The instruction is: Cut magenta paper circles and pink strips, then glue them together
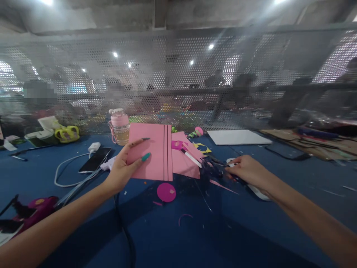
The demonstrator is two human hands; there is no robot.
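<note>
My left hand (125, 163) holds a pink paper sheet (149, 152) by its left side, thumb and a finger on its face. The sheet stands tilted up, with two dark vertical lines near its right edge. Behind it, to the right, lies another piece of pink paper (186, 163) with a white-and-black marker (191, 158) across it. My right hand (245, 169) is closed, fingertips pinched at a dark, blurred thing whose kind I cannot make out. A white object (259, 193) shows partly beneath that hand. A magenta paper circle (166, 192) lies below the held sheet.
At the back left stand a pink-lidded bottle (119, 126) and a yellow-green tape roll holder (67, 134). A phone (95, 160), white charger (94, 147) and cables lie left. White paper (238, 137) and cardboard (301, 143) lie right. A perforated metal screen (178, 74) rises behind the blue table (173, 238).
</note>
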